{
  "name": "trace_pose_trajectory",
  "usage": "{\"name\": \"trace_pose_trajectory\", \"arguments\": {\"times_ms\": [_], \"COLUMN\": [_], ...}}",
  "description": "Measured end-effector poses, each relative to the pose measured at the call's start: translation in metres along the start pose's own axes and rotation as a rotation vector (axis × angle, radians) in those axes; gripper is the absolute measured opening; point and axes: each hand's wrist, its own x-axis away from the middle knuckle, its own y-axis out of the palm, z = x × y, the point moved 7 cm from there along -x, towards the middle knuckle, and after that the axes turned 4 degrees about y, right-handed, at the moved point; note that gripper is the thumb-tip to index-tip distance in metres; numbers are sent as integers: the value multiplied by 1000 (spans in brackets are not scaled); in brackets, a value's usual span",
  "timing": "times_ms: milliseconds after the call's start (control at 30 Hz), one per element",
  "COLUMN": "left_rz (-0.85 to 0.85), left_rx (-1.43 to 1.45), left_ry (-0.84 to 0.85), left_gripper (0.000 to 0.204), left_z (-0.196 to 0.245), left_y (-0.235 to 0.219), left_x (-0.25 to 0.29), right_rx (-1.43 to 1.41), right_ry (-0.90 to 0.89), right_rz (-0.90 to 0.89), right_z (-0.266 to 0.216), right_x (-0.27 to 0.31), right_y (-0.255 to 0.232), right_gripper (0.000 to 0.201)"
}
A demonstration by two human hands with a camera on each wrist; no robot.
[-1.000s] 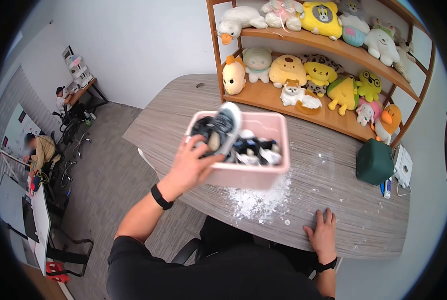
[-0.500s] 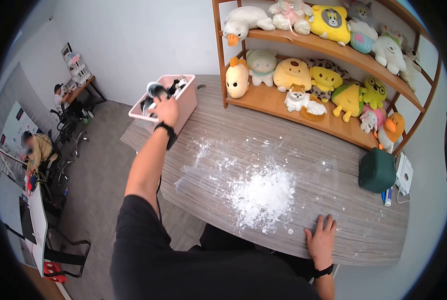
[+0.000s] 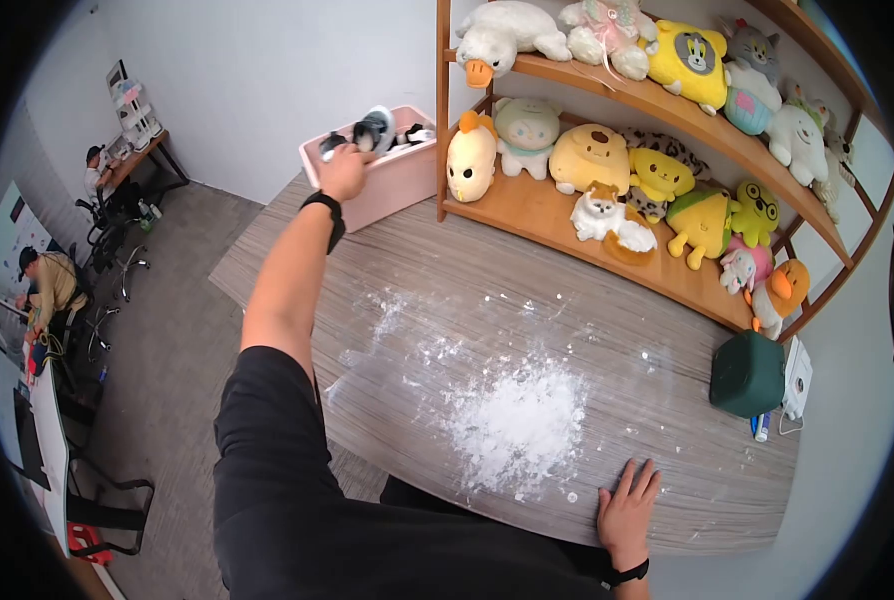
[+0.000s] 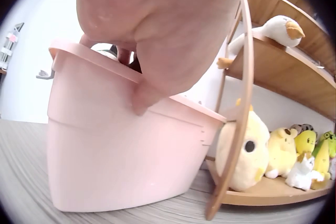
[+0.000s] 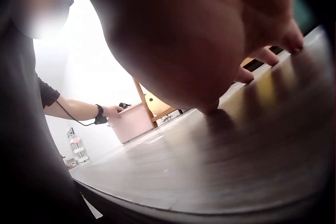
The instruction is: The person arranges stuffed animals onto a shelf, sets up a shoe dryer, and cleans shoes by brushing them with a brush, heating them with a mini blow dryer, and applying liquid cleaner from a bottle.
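Note:
At the far left end of the table, a pink plastic bin (image 3: 395, 188) stands beside the shelf. Sneakers (image 3: 372, 131) fill it, one grey and white shoe sticking up above the rim. My left hand (image 3: 344, 174) grips the bin's near rim; in the left wrist view its thumb (image 4: 142, 100) presses the outer wall while the other fingers go over the edge, partly hidden. My right hand (image 3: 626, 512) rests on the table near its front edge with the fingers spread, fingertips on the surface.
White powder (image 3: 522, 420) lies heaped and scattered over the middle of the grey wood-grain table (image 3: 267, 260). A wooden shelf (image 3: 527, 205) of plush toys stands along the back. At the right are a dark green box (image 3: 747, 373) and a white device (image 3: 797, 378).
My left hand has carried the bin from over the powder to the table's far left end, then pushed it a little farther back beside the shelf. My right hand has stayed on the table.

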Motion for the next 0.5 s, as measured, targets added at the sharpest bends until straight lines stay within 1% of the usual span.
{"name": "trace_pose_trajectory", "arguments": {"times_ms": [67,133,167,200,233,267,333,367,400,467,500], "left_rz": [-9,-25,-26,23,66,52,67,98,97,149,104], "left_rx": [-64,-196,-196,-227,-258,-256,-275,-271,-274,-313,-274], "left_ry": [-176,-272,-269,-291,-314,-316,-262,-225,-224,-161,-188], "left_gripper": [34,33,33,33,33,33,34,35,35,27,29], "left_z": [-32,-63,-82,-101,-106,-109,-113,-118,-121,-119,-121], "left_y": [-11,-17,-12,-8,-10,-6,-9,-4,2,0,3], "left_x": [9,17,16,19,24,28,32,31,33,36,34], "right_rx": [-31,-29,-27,-26,-22,-15,-18,-30,-32,13,6], "right_ry": [12,25,40,43,31,18,30,45,43,43,44], "right_rz": [-17,-38,-59,-65,-60,-58,-84,-92,-94,-91,-89], "right_z": [-2,-3,-3,-3,-1,0,-1,-2,-3,-3,-4], "right_x": [1,1,1,0,0,1,0,0,-1,0,1], "right_y": [-2,-6,-4,0,0,0,-2,-2,-3,-3,-4], "right_gripper": [85,85,85,85,86,87,87,87,87,83,83]}}
